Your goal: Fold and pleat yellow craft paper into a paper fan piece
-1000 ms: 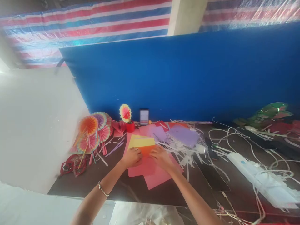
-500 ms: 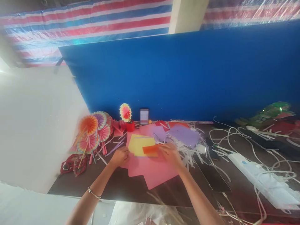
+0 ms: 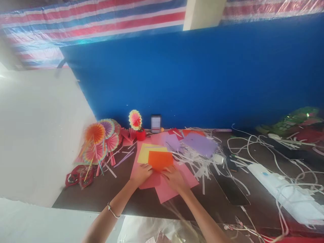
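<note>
An orange sheet of paper lies over yellow paper and pink sheets on the dark table. My left hand, with a bracelet on its wrist, has its fingers on the orange paper's lower left edge. At the lower right edge, my right hand grips the same sheet with fingers bent. The thumbs and the sheet's underside are hidden. Behind it are purple sheets and white paper strips.
Pleated paper fans stand at the left, near a red pot with a fan flower. A phone-like screen leans at the back. To the right are a black phone, a white power strip and tangled cables.
My right hand has brought the orange paper down and left, and more of its face now shows. My left hand has moved right from the yellow paper onto the orange sheet.
</note>
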`<move>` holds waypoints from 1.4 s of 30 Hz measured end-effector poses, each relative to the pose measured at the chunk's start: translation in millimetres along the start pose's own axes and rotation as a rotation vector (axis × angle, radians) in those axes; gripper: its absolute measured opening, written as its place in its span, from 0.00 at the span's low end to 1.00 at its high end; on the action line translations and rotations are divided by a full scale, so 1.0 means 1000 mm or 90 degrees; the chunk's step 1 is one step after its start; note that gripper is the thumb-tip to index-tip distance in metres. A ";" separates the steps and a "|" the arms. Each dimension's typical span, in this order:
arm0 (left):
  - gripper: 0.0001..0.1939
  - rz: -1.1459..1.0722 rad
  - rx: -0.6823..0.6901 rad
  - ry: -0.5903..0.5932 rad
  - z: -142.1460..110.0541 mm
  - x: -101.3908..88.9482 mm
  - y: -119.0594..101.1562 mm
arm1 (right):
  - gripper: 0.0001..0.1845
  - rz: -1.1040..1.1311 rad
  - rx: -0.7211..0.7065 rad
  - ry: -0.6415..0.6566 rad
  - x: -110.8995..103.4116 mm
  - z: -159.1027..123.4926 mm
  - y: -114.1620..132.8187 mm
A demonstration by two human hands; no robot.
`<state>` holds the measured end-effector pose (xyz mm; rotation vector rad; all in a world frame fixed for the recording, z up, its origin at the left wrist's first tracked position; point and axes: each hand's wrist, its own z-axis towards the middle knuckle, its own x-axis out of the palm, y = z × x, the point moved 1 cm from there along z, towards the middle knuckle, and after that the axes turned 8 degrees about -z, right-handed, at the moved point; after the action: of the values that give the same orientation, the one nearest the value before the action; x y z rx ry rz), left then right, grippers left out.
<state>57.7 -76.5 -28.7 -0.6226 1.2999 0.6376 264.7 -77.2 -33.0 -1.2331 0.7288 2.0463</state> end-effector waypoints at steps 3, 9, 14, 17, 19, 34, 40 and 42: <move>0.08 0.004 0.009 0.013 -0.002 -0.002 -0.001 | 0.14 -0.030 -0.021 0.024 0.000 0.000 0.002; 0.09 -0.047 -0.014 0.002 -0.006 0.005 0.002 | 0.15 -0.040 -0.039 0.029 0.005 -0.005 -0.002; 0.12 -0.117 -0.018 -0.004 -0.015 0.002 0.006 | 0.16 -0.020 -0.028 0.052 0.001 -0.011 -0.006; 0.14 -0.139 -0.018 -0.006 -0.018 -0.004 0.006 | 0.17 -0.024 -0.021 0.074 -0.002 -0.013 -0.008; 0.14 -0.156 -0.017 -0.006 -0.019 -0.007 0.005 | 0.17 -0.017 -0.018 0.084 -0.004 -0.013 -0.008; 0.11 -0.381 -0.102 -0.086 -0.021 -0.008 0.013 | 0.14 0.126 0.112 0.110 -0.006 -0.010 -0.012; 0.09 -0.440 -0.152 -0.120 -0.017 -0.006 0.017 | 0.16 0.120 0.173 0.122 -0.003 -0.006 -0.017; 0.07 -0.447 -0.171 -0.134 -0.016 -0.005 0.019 | 0.17 0.108 0.180 0.121 -0.002 -0.006 -0.019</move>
<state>32.6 -75.1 -27.7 -1.1303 0.7256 0.2793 283.1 -69.0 -36.3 -1.2455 1.2049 1.8904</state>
